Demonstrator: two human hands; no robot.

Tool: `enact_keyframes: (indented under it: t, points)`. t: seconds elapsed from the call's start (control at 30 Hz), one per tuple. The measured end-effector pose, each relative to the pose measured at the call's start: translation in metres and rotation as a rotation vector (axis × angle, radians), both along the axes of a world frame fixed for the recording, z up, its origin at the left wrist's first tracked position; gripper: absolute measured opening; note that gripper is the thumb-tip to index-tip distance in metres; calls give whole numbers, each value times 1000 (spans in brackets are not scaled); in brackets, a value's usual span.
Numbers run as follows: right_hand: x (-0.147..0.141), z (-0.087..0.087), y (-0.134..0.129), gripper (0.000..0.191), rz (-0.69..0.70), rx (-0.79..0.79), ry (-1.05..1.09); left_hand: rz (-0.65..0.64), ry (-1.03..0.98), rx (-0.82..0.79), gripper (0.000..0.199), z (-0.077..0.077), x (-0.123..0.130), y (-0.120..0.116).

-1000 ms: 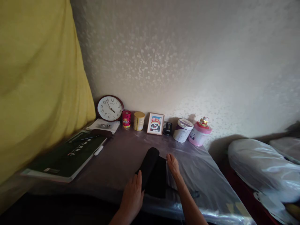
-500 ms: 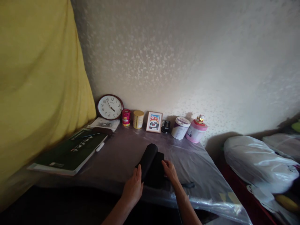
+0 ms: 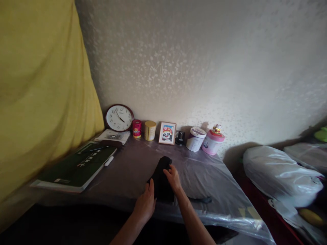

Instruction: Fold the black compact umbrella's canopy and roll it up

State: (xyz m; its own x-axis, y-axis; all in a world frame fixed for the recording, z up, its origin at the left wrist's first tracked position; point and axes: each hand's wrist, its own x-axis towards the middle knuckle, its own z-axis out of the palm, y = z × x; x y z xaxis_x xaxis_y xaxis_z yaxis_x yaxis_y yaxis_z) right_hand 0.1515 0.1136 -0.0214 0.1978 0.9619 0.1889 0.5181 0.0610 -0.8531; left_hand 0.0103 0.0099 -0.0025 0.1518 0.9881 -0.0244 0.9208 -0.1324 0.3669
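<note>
A black rolled bundle [image 3: 160,177], which looks like soft cloth, lies at the front of the table. My left hand [image 3: 146,201] grips its lower left side, fingers laid along the roll. The loose right flap is pinched by my right hand [image 3: 173,177], thumb and fingers together, and drawn over the top of the roll. To the right, a thin dark strap-like piece [image 3: 203,199] lies flat near the table's front edge; whether it joins the bundle cannot be made out. The bundle's underside is hidden.
A plastic-covered table [image 3: 122,183] carries a green book [image 3: 74,166] and white marker [image 3: 109,161] at left. Along the wall stand a clock [image 3: 119,117], red can [image 3: 137,129], yellow can [image 3: 150,131], framed panda picture [image 3: 167,133], and tubs [image 3: 196,139]. White bags [image 3: 278,173] lie right.
My right hand has moved left and up, carrying the bundle's right flap over onto the roll. My left hand stays in place on the left side.
</note>
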Motion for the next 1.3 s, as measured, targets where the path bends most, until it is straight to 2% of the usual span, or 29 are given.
enact_keyframes:
  t: [0.13,0.27,0.43,0.57,0.63,0.73,0.87,1.03,1.17,1.3]
  points:
    - [-13,4,2,44,-15,3,-51,-10,-8,14,62,-3,-3,2]
    - [-19,11,-1,48,14,-94,-31,-10,-13,33,61,-6,-4,3]
    - [-22,16,-4,50,86,-159,109,10,-17,67,58,-7,-1,3]
    - [-25,22,-10,46,233,-205,282,31,-17,114,50,-7,-1,4]
    - [-26,25,-14,37,325,-159,273,36,-16,144,46,-9,-1,4]
    - [-26,27,-21,23,427,57,95,40,-17,187,45,-14,-1,5]
    - [-26,24,-27,25,455,286,-171,44,-18,224,50,-22,-1,4]
    - [-30,22,-22,28,539,316,-203,37,-32,211,65,-12,0,0]
    - [-32,22,-15,29,590,268,-107,39,70,132,58,0,1,-2]
    - [-25,26,-21,27,603,302,-42,49,111,137,51,-3,2,-1]
